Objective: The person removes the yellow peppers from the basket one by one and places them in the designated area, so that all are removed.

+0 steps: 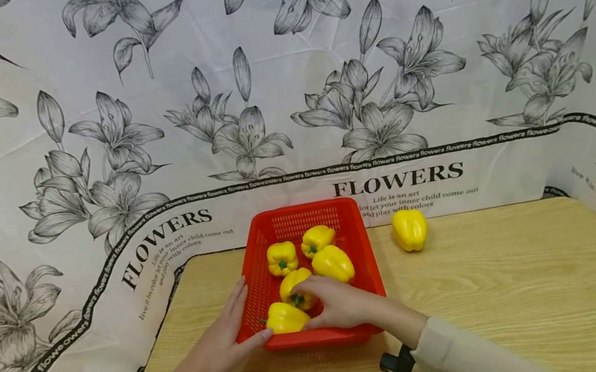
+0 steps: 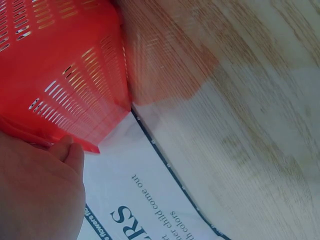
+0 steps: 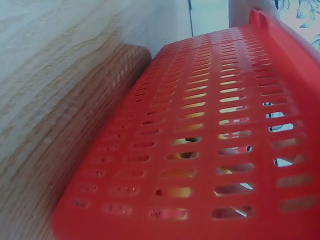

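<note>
A red plastic basket (image 1: 367, 247) with slotted walls stands on the table and holds several yellow bell peppers. My left hand (image 1: 220, 342) rests on its near left corner, fingers stretched along the left rim and thumb on the front rim. Over the front rim reaches my right hand (image 1: 339, 302), its fingers curved round a yellow bell pepper (image 1: 291, 280). The thumb lies by another pepper (image 1: 285, 318) at the front. In the left wrist view the left fingers (image 2: 75, 156) touch the rim. The right wrist view shows the basket's slotted wall (image 3: 200, 125); the right hand is hidden there.
One more yellow bell pepper (image 1: 410, 230) lies on the wooden table (image 1: 506, 282), right of the basket. A white cloth (image 1: 285, 115) with printed flowers and lettering hangs behind the table and along its sides.
</note>
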### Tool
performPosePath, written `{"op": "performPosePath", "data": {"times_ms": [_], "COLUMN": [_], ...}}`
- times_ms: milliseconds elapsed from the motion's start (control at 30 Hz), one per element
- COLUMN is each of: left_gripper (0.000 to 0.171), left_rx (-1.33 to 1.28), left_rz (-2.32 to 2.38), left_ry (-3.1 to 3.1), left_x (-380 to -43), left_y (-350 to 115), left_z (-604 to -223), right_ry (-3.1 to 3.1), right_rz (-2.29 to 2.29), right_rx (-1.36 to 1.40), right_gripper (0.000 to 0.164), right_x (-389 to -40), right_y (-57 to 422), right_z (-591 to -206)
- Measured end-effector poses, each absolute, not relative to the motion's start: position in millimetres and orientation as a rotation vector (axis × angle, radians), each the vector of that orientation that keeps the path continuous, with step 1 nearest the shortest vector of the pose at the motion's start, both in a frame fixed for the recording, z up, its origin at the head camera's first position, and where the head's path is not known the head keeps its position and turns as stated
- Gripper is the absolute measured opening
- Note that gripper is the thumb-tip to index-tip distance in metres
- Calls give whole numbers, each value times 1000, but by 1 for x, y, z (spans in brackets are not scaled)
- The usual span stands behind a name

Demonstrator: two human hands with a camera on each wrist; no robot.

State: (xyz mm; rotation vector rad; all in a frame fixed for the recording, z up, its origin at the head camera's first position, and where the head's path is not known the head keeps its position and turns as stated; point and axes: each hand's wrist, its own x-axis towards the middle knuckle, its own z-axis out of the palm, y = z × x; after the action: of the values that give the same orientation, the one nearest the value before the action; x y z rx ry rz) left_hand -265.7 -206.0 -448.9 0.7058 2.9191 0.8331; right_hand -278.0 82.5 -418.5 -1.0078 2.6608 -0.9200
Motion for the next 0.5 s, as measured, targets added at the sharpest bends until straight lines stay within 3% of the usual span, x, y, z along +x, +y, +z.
{"op": "performPosePath", "data": {"times_ms": [267,500], "left_gripper": [105,105], "left_rx": [712,721], "left_rz": [824,834], "left_ry": [2929,2927], "left_x": [-266,-267], "left_y": [-206,-207], "left_z": [-450,-450], "right_ry": [2591,2612], "right_rz": [-837,-725], "right_rx": [-965,-983], "right_gripper": [50,55], "right_x": [-284,-283], "right_y": [77,70], "right_z": [-417,-415]}}
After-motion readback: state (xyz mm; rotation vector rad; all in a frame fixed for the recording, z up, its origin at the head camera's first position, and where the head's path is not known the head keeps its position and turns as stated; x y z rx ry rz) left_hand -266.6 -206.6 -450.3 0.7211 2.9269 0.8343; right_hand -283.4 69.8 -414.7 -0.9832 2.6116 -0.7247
